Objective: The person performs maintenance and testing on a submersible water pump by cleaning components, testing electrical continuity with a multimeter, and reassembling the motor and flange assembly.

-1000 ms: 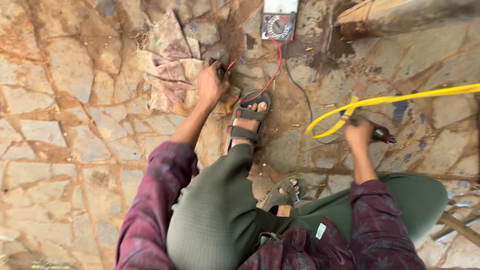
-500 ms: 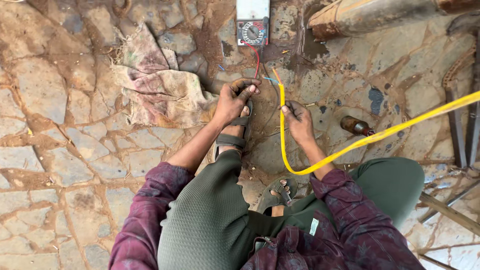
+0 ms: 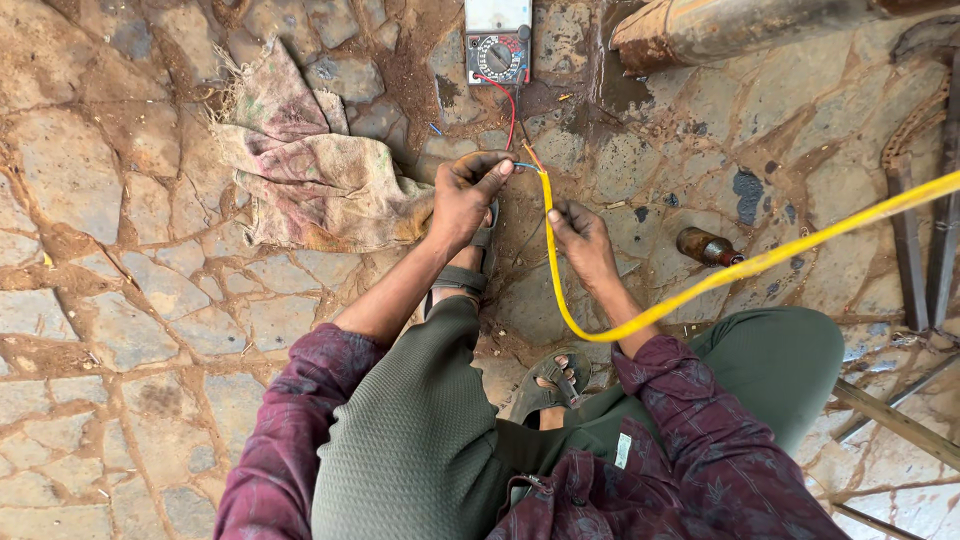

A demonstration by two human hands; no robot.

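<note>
I squat over a stone floor. My left hand (image 3: 466,197) pinches the thin bare wire ends at the tip of a yellow cable (image 3: 640,322), together with a meter lead. My right hand (image 3: 581,240) holds the yellow cable just below its stripped end; the cable loops down past my knee and runs off to the right edge. A multimeter (image 3: 498,42) lies on the floor just beyond my hands, with a red lead (image 3: 511,108) running from it toward my left hand.
A dirty crumpled rag (image 3: 310,170) lies left of my left hand. A brown-handled tool (image 3: 707,246) rests on the floor to the right. A rusty pipe (image 3: 720,30) sits at top right, and metal bars (image 3: 925,250) at the right edge.
My right hand left the brown-handled tool and came in to grip the yellow cable. My left hand moved from the rag to the cable's stripped tip. The view shifted toward the multimeter.
</note>
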